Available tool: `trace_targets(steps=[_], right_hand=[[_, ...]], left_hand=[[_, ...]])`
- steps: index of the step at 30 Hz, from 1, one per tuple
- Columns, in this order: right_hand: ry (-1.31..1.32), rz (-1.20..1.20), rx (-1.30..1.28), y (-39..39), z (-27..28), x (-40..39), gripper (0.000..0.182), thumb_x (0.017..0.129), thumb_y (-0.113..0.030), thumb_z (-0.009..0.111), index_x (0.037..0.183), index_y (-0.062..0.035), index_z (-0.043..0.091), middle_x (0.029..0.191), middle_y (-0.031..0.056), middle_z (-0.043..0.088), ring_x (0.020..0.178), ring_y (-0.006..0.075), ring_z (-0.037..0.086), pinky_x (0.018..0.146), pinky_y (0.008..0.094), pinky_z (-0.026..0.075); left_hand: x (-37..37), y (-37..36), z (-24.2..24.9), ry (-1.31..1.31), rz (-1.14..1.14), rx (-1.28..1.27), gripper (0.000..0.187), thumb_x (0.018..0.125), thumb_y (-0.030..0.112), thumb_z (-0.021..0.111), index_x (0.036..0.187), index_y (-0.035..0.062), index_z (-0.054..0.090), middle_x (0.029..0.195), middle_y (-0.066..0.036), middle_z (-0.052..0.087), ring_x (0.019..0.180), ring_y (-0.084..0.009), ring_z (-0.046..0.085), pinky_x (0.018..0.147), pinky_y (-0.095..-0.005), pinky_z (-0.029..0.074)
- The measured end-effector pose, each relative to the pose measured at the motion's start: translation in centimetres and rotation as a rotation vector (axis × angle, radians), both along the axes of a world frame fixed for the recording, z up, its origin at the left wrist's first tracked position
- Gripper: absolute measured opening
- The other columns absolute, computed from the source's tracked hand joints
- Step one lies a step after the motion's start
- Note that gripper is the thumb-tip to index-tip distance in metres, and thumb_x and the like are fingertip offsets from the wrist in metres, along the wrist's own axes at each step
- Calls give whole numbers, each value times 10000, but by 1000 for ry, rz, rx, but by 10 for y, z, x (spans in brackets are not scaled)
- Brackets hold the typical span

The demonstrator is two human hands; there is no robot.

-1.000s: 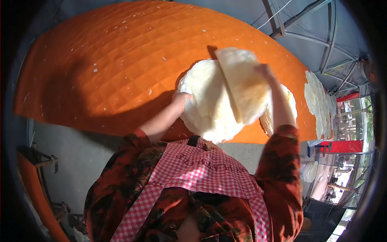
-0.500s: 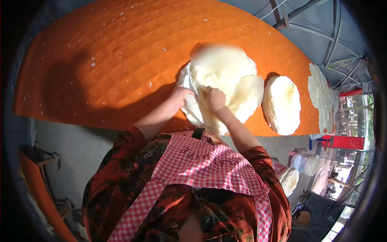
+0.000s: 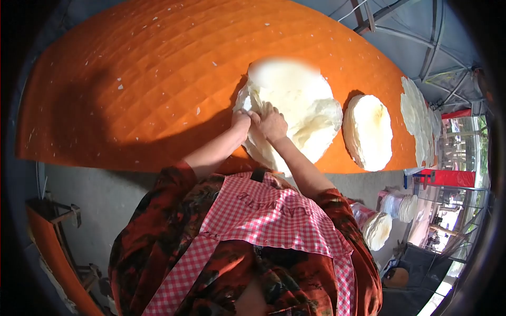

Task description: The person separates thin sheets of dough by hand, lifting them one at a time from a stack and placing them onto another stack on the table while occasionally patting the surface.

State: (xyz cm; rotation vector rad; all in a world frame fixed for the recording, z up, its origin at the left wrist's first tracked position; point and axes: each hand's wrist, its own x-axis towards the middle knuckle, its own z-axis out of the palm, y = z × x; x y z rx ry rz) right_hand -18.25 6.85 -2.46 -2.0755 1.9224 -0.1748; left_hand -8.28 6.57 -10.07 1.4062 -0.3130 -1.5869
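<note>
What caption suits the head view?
Left hand and right hand on flatbread-like sheets beside a round stack, atop an orange table.

Floor (image 3: pixel 121 195): grey concrete. Stacks of pale discs (image 3: pixel 377 231): two, near each other, some plastic about them. Surface, orange-covered (image 3: pixel 55 258): one, at the edge of my view, beside a small stand (image 3: pixel 62 216). Struts, metal (image 3: pixel 387 15): several, crossing against a grey-blue wall (image 3: pixel 400 50). Cable (image 3: pixel 352 11): one, white, slender. Panel (image 3: pixel 449 178): one, red, at the bright opening (image 3: pixel 459 147) as I face it.
</note>
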Motion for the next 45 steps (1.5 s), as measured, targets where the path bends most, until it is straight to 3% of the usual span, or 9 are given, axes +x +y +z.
trace_targets(steps=[7,10,11,14,22,36,39,41,45], right_hand=[[61,326,-89,-114,-45,-82,371,848,-273,512,1079,0,608,1026,214,626,962,359,607,823,432,474],[668,538,-94,-180,66,-135,196,765,-101,516,866,-3,653,774,166,653,732,323,634,652,384,483],[194,370,-238,-160,121,-128,143,753,-88,517,769,-17,639,715,180,632,679,341,624,595,374,474],[226,360,-299,-105,178,-104,117,747,-94,531,743,-25,626,684,177,626,635,347,617,580,401,483],[280,367,-112,31,-34,-41,222,820,-170,512,966,-118,671,799,152,664,703,317,650,645,419,517],[-42,216,-232,51,-16,-7,514,735,-287,657,1147,-22,502,1010,186,626,890,368,625,718,429,519],[7,70,-19,30,-27,-23,412,759,-237,633,1110,-47,529,836,224,630,878,364,625,702,442,511],[48,51,107,-25,-26,-70,314,762,-208,613,1036,-56,596,771,198,637,845,329,624,729,428,506],[116,26,-60,-156,124,-172,280,672,-105,595,899,46,656,797,131,669,729,213,633,615,312,504]], left_hand=[[9,5,12,26,-88,-71,247,786,52,569,1030,74,599,908,-72,649,772,-199,627,613,-349,494],[29,12,-1,173,-182,-67,272,793,65,582,1065,69,586,971,-79,651,840,-209,643,642,-360,519],[33,18,1,212,-211,-86,282,816,78,566,1098,68,567,1002,-81,643,860,-216,645,662,-351,532],[35,32,22,242,-212,-33,284,843,75,533,1127,64,548,1028,-94,633,864,-222,646,690,-356,541],[32,40,8,281,-213,-89,276,869,50,478,1139,62,535,1010,-80,615,850,-224,636,727,-386,550],[31,42,34,475,-135,-54,172,893,182,551,991,41,567,846,-69,613,790,-201,615,673,-330,511],[19,39,16,378,-144,-163,271,887,237,574,1055,25,588,948,-120,646,840,-260,637,764,-361,510],[9,37,-12,-223,-440,-407,323,886,231,583,1131,21,574,1053,-137,633,951,-263,616,831,-363,498],[8,39,-21,-807,-735,-626,410,844,178,631,1210,13,545,1160,-157,608,1056,-281,587,891,-349,472]])
